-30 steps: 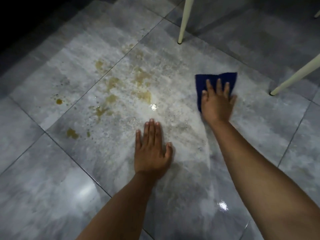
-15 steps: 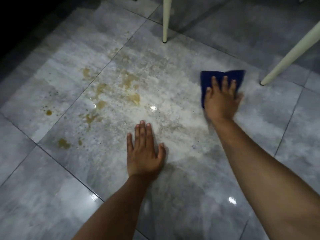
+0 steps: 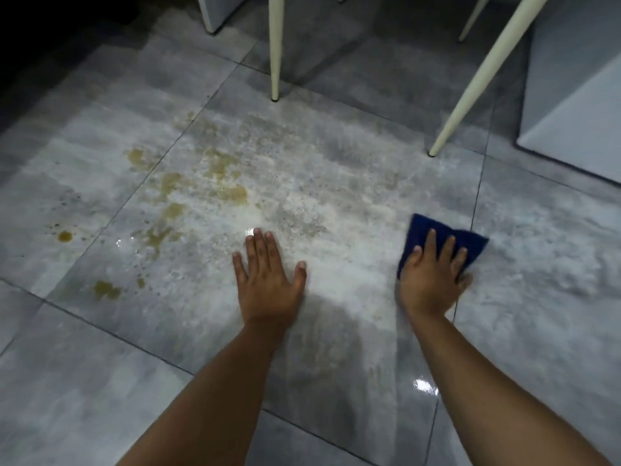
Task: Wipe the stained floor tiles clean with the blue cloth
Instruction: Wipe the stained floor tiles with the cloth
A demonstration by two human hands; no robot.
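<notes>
The blue cloth (image 3: 420,233) lies flat on the grey floor tiles (image 3: 329,169), at the right edge of the big middle tile. My right hand (image 3: 433,280) presses down on it with straight, spread fingers; the palm hides its near part. My left hand (image 3: 265,280) rests flat on the same tile, fingers straight, holding nothing. Yellow-brown stains (image 3: 232,193) and smaller spots (image 3: 65,236) spread over the tiles to the left of my left hand. A whitish dusty film covers the tile between both hands.
A cream chair leg (image 3: 275,48) stands at the top middle and a slanted one (image 3: 477,79) at the upper right. A pale grey box or cabinet (image 3: 578,105) sits at the far right. Another pale base (image 3: 215,11) is at the top.
My right hand has drawn the blue cloth back toward me and a little to the right, away from the slanted chair leg. My left hand stays planted flat on the tile.
</notes>
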